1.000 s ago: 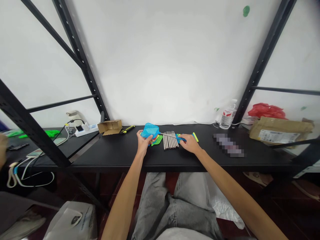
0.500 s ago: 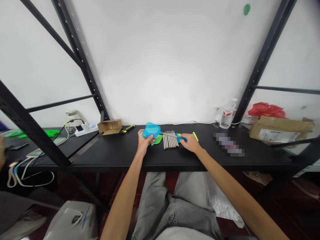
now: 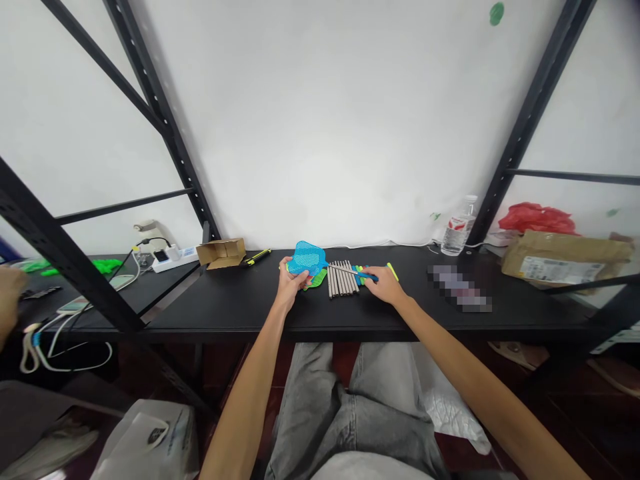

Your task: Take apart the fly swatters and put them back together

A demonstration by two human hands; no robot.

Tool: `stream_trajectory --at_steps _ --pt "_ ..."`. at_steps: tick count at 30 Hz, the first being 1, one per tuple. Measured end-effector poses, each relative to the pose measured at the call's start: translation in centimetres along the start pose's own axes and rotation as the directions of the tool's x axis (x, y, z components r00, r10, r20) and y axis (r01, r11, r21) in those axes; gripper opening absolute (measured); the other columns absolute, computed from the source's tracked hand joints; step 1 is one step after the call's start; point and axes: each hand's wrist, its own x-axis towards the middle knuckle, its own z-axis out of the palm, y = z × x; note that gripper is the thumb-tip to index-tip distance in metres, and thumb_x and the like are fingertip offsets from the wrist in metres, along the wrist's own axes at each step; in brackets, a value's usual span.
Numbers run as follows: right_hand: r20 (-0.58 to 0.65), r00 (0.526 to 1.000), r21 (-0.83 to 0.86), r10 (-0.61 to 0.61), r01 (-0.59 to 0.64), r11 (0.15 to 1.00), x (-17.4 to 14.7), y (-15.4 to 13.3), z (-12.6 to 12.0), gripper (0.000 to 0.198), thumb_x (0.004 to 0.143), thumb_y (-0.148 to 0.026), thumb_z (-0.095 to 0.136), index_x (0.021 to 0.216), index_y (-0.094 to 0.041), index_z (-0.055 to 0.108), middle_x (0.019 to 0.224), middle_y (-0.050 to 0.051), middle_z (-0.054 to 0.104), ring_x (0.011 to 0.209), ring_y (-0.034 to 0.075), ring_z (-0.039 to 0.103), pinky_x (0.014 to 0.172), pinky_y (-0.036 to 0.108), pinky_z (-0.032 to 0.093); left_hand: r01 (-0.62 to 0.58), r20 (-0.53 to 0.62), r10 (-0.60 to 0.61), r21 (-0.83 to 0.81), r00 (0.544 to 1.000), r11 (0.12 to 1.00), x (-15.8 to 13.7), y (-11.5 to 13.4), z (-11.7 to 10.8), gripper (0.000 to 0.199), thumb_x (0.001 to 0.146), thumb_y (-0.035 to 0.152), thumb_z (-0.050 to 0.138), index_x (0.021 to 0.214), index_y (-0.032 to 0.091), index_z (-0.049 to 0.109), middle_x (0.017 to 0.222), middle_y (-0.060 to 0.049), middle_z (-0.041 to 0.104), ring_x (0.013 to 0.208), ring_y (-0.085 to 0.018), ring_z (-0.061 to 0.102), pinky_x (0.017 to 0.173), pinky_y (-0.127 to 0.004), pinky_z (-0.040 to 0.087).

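A blue fly swatter (image 3: 306, 259) with a perforated head and thin metal shaft is held across both hands just above the table. My left hand (image 3: 289, 280) grips its head, thumb on top. Green mesh and a bit of red show under and beside those fingers. My right hand (image 3: 383, 285) is closed round the blue handle end. A green swatter head (image 3: 317, 279) lies beneath, right of my left hand. Below the shaft, several metal rods (image 3: 342, 280) lie side by side, with blue and yellow-green ends partly hidden by my right hand.
On the black table (image 3: 210, 307) are an opened cardboard box (image 3: 221, 254), a yellow-black cutter (image 3: 258, 257), a water bottle (image 3: 457, 228), a pixelated item (image 3: 459, 288) and a larger carton (image 3: 565, 263). Black shelf posts stand either side. Another person's hand (image 3: 9, 300) shows far left.
The blue swatter's head has tilted and shifted slightly, with both my hands still on it. At far left, another person's hand has come further into view.
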Motion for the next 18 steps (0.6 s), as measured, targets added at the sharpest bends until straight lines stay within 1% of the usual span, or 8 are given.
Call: stream_trajectory --at_steps 7,11,13,15,18 --pt "0.01 1.0 0.032 0.012 -0.012 0.999 -0.1 0.0 -0.2 0.031 0.077 -0.018 0.051 0.093 -0.02 0.077 0.092 0.005 0.077 0.081 0.023 0.07 0.079 0.032 0.052 -0.003 0.043 0.003 0.005 0.999 1.0 -0.1 0.0 -0.1 0.082 0.065 0.04 0.084 0.123 0.027 0.028 0.066 0.008 0.059 0.049 -0.013 0.061 0.048 -0.02 0.045" --pt "0.019 0.999 0.046 0.025 -0.026 0.999 -0.1 0.0 -0.3 0.03 0.076 -0.018 0.051 0.091 -0.02 0.076 0.082 0.003 0.075 0.069 0.02 0.066 0.07 0.029 0.049 -0.007 0.051 0.006 0.014 0.999 1.0 -0.1 -0.1 -0.1 0.083 0.064 0.042 0.084 0.124 0.028 0.029 0.065 0.01 0.056 0.045 -0.011 0.057 0.043 -0.016 0.037" --pt "0.024 0.999 0.047 0.028 -0.029 0.998 -0.1 -0.2 -0.3 0.029 0.076 -0.019 0.051 0.092 -0.02 0.076 0.076 0.001 0.073 0.063 0.018 0.062 0.065 0.028 0.047 -0.014 0.027 0.013 0.015 1.0 1.0 0.0 -0.2 0.0 0.082 0.064 0.039 0.084 0.124 0.028 0.03 0.062 0.011 0.053 0.043 -0.01 0.054 0.041 -0.015 0.034" --pt "0.023 0.999 0.049 0.022 -0.023 0.999 0.0 -0.5 -0.1 0.03 0.077 -0.019 0.051 0.095 -0.02 0.075 0.073 0.001 0.071 0.06 0.017 0.059 0.064 0.027 0.046 -0.032 -0.026 0.033 0.012 0.999 0.999 0.1 -0.3 0.0 0.079 0.064 0.035 0.082 0.124 0.027 0.031 0.06 0.012 0.051 0.041 -0.009 0.051 0.041 -0.015 0.033" --pt "0.022 1.0 0.048 0.009 -0.01 0.999 0.3 -1.3 0.1 0.031 0.08 -0.02 0.052 0.102 -0.02 0.073 0.078 0.002 0.071 0.065 0.018 0.061 0.067 0.028 0.046 -0.074 -0.133 0.071 -0.017 0.989 0.997 0.4 -0.3 -0.2 0.076 0.065 0.031 0.079 0.126 0.025 0.035 0.059 0.012 0.049 0.04 -0.007 0.047 0.04 -0.015 0.031"
